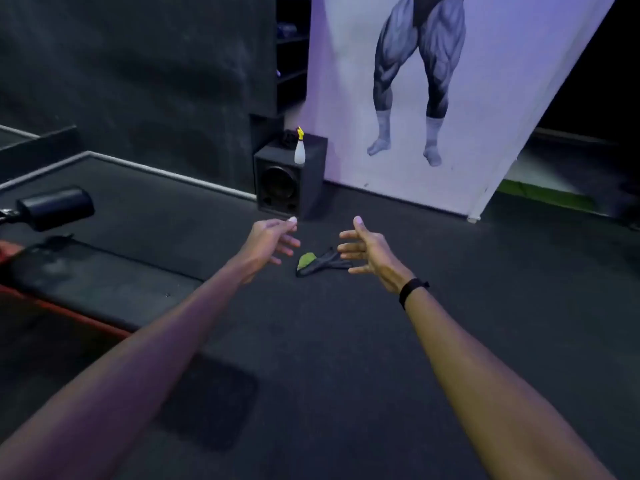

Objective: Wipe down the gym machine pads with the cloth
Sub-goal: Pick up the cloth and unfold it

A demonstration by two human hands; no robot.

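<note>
— Dark rubber flooring [346, 341] fills most of what we see; on it, between our two outstretched hands, lies the crumpled dark-grey and lime-green cloth [320, 262].

— We agree; is either hand on it?

— Neither; our left hand [273, 242] hangs with its fingers spread and loosely bent, empty, just to the left of the cloth; our right hand [369, 249] is spread wide, thumb raised, palm turned toward the left hand, its fingertips over the cloth's right end; whether they touch it we cannot tell; a black band [412, 291] circles the right wrist.

— And the pads?

— At the left edge we see a black cylindrical roller pad [57, 207] on a metal arm; below it stretches a long flat black bench pad [86, 282] with a red frame [69, 315] along its near edge; both are well apart from the cloth.

— What stands behind?

— A black boxy loudspeaker [287, 181] sits on the floor against the dark wall; a white plastic spray bottle with a yellow trigger [300, 148] stands upright on top of it; to the right leans a pale lilac banner printed with muscular legs [433, 98]; dark shelving [291, 53] rises behind the loudspeaker.
</note>
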